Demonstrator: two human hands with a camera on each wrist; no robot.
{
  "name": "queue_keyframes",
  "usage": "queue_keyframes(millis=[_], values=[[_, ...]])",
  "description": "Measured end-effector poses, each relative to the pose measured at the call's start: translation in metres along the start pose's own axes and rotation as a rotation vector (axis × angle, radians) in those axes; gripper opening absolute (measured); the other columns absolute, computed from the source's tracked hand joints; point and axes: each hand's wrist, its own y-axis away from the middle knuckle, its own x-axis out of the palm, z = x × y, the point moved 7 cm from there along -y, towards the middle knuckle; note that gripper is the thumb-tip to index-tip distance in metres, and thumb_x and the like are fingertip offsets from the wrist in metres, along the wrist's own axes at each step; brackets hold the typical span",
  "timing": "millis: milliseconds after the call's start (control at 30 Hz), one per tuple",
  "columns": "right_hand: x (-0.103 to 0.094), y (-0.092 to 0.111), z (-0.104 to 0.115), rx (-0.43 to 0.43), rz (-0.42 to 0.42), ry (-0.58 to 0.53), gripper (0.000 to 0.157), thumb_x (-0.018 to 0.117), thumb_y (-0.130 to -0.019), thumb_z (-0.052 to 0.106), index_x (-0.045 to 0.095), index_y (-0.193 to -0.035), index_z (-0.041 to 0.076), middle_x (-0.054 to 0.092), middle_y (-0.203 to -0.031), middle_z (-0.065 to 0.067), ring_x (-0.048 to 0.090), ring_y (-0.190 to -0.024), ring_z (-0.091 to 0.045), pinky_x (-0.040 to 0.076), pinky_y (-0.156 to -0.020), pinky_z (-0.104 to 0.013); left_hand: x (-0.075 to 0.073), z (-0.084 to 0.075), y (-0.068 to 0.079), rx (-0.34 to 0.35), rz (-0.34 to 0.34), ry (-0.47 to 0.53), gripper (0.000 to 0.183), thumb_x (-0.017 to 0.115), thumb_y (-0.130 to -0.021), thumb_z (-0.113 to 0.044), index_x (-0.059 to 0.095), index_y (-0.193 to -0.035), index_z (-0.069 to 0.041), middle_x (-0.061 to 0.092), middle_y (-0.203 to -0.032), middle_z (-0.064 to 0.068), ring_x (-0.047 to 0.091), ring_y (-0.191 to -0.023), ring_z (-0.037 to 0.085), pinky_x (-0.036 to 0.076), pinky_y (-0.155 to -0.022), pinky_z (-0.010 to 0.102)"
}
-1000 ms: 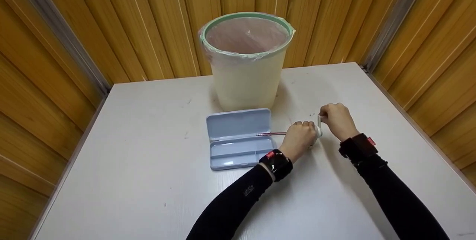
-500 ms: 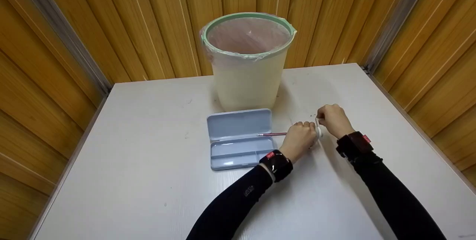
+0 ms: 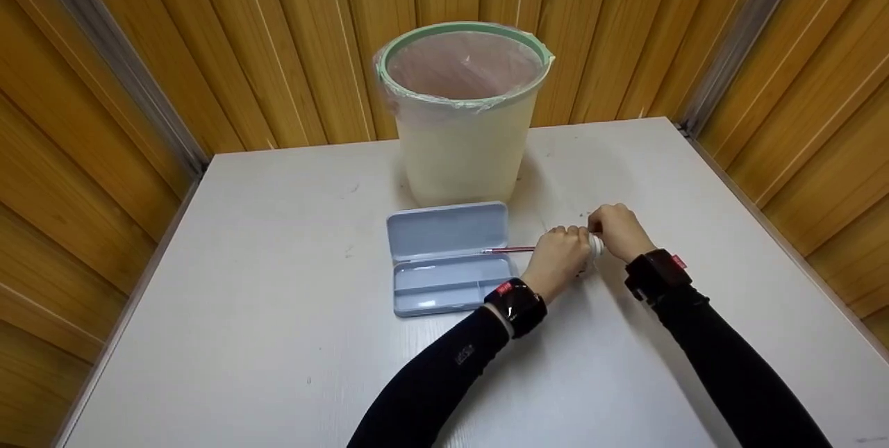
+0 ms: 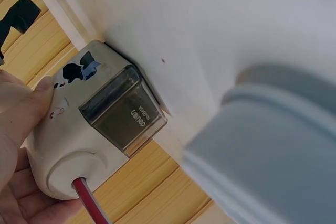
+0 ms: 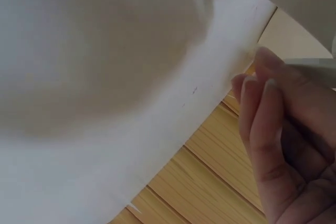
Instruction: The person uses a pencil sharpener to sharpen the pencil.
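Note:
In the head view my left hand (image 3: 558, 260) grips a white crank pencil sharpener (image 3: 597, 246), mostly hidden under it. The left wrist view shows the sharpener's body (image 4: 68, 140) with a dark clear shavings drawer (image 4: 128, 116) and my thumb across its side. A red pencil (image 3: 512, 250) sticks out of its front hole, pointing left. My right hand (image 3: 621, 231) is at the sharpener's back, fingers curled on the crank handle (image 5: 315, 67), which is partly hidden by them. Left of the hands lies an open light-blue pencil case (image 3: 448, 231), the pencil's end above it.
Behind the pencil case stands a cream bin (image 3: 462, 156) with a green rim and a clear liner. All of this is on a white table (image 3: 243, 281), enclosed by wood-patterned walls (image 3: 305, 45) at the back and sides.
My right hand has circled with the crank, moving slightly left and downward in the head view. The left hand, sharpener and pencil stay nearly in place.

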Motion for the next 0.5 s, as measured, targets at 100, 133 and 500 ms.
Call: queue_keyframes(millis=[100, 133, 500], values=[[0.003, 0.001, -0.002, 0.013, 0.007, -0.016, 0.022, 0.06, -0.075, -0.014, 0.064, -0.06, 0.001, 0.059, -0.059, -0.007, 0.048, -0.056, -0.019, 0.039, -0.054, -0.03, 0.0, 0.0, 0.0, 0.002, -0.008, -0.005, 0.015, 0.059, -0.089, -0.015, 0.071, -0.097, -0.014, 0.069, -0.081, -0.008, 0.063, -0.066, 0.005, 0.052, -0.056, 0.018], [0.004, 0.001, -0.003, 0.02, 0.013, -0.018, 0.022, 0.057, -0.075, -0.014, 0.065, -0.06, 0.001, 0.057, -0.058, -0.005, 0.046, -0.056, -0.018, 0.037, -0.054, -0.029, 0.0, 0.0, 0.0, 0.003, -0.01, -0.008, 0.015, 0.06, -0.089, -0.015, 0.071, -0.097, -0.014, 0.069, -0.081, -0.008, 0.063, -0.066, 0.005, 0.052, -0.056, 0.018], [0.013, 0.01, -0.008, 0.07, 0.073, -0.029, 0.013, 0.065, -0.071, -0.011, 0.073, -0.071, -0.001, 0.067, -0.066, -0.008, 0.05, -0.061, -0.017, 0.039, -0.058, -0.028, -0.002, 0.0, 0.001, 0.006, -0.044, -0.015, 0.01, 0.062, -0.088, -0.017, 0.07, -0.094, -0.015, 0.069, -0.081, -0.008, 0.063, -0.068, 0.005, 0.052, -0.057, 0.018]])
